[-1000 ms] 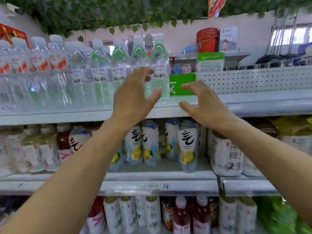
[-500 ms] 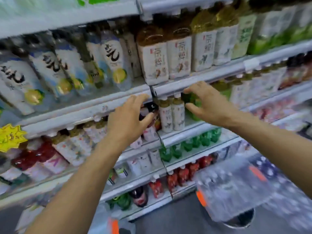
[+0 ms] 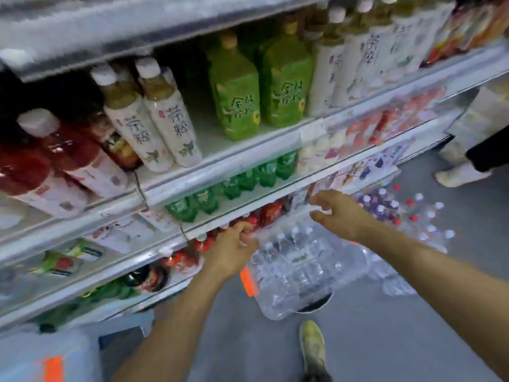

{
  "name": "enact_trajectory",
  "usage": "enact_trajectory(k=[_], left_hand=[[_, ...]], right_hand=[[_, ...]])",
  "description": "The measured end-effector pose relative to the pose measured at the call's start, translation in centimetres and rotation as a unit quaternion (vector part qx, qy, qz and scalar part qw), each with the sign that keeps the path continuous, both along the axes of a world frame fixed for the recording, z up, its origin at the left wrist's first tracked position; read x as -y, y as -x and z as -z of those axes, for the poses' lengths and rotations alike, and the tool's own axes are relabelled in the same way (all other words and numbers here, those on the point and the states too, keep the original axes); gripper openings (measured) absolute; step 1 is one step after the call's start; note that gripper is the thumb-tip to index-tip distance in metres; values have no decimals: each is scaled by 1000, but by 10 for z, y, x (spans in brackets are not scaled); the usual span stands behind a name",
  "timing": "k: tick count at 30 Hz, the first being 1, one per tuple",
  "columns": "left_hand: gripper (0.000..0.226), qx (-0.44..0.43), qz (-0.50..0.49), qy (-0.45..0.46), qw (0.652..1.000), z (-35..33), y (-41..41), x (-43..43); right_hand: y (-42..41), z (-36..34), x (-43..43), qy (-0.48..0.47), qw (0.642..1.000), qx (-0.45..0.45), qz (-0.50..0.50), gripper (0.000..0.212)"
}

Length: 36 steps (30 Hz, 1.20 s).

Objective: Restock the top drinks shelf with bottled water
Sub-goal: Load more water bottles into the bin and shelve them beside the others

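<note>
Shrink-wrapped pack of bottled water (image 3: 297, 268) sits low in the aisle, just right of the drinks shelves (image 3: 220, 172). Left hand (image 3: 230, 252) at the pack's far-left edge, fingers curled; too blurred to tell whether it holds the wrap. Right hand (image 3: 340, 213) above the pack's far side, fingers loosely spread, holding nothing. More bottle packs (image 3: 418, 216) on the floor farther right

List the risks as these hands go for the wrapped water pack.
The water pack overhangs the dark round base beneath it; a one-sided pull by the left hand may tip it. More bottles stand on the floor beside it; a careless step may knock them over.
</note>
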<state>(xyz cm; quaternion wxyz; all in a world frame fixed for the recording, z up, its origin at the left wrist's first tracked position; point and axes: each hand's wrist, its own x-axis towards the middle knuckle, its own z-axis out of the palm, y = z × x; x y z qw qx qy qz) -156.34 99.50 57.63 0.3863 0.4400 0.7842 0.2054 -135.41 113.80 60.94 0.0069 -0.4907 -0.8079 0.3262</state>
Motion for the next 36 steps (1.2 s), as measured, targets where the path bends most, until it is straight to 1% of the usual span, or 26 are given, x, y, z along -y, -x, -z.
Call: enact_trajectory(k=[3, 4, 6, 9, 12, 16, 18, 20, 21, 23, 26, 29, 32, 33, 36], left_hand=[[30, 89, -69, 79, 991, 75, -35, -33], [31, 105, -97, 103, 984, 100, -45, -40], [40, 118, -142, 160, 970, 151, -61, -50], [56, 85, -163, 241, 953, 215, -76, -57], [65, 14, -180, 277, 944, 260, -83, -55], [77, -52, -190, 311, 930, 308, -98, -55], [90, -88, -178, 333, 922, 320, -107, -61], [101, -127, -165, 349, 914, 329, -112, -64], [105, -145, -158, 348, 913, 332, -113, -64], [109, -171, -154, 335, 914, 338, -114, -61], [107, -177, -151, 323, 917, 338, -111, -58], [110, -147, -179, 317, 920, 333, -105, -59], [120, -86, -218, 320, 918, 325, -98, -65], [121, -61, -232, 322, 916, 321, -96, -66], [117, 2, -252, 315, 915, 306, -91, -65]], right_hand=[[-21, 75, -29, 81, 996, 30, 14, 22], [-27, 102, -36, 107, 993, 39, 19, 19], [-38, 152, -47, 148, 987, 52, 39, 20], [-51, 229, -54, 199, 973, 116, 31, 26], [-55, 289, -51, 234, 956, 172, 38, 37], [-49, 343, -48, 258, 943, 191, 91, 54], [-47, 363, -46, 262, 941, 175, 121, 67], [-46, 380, -42, 275, 938, 162, 136, 85], [-46, 386, -41, 278, 938, 158, 136, 89], [-46, 394, -41, 277, 938, 156, 137, 89], [-47, 396, -47, 285, 936, 153, 139, 83], [-46, 392, -53, 302, 932, 140, 141, 69], [-49, 376, -55, 319, 925, 101, 178, 43], [-53, 373, -54, 333, 918, 82, 200, 39], [-61, 355, -47, 376, 889, 21, 261, 43]])
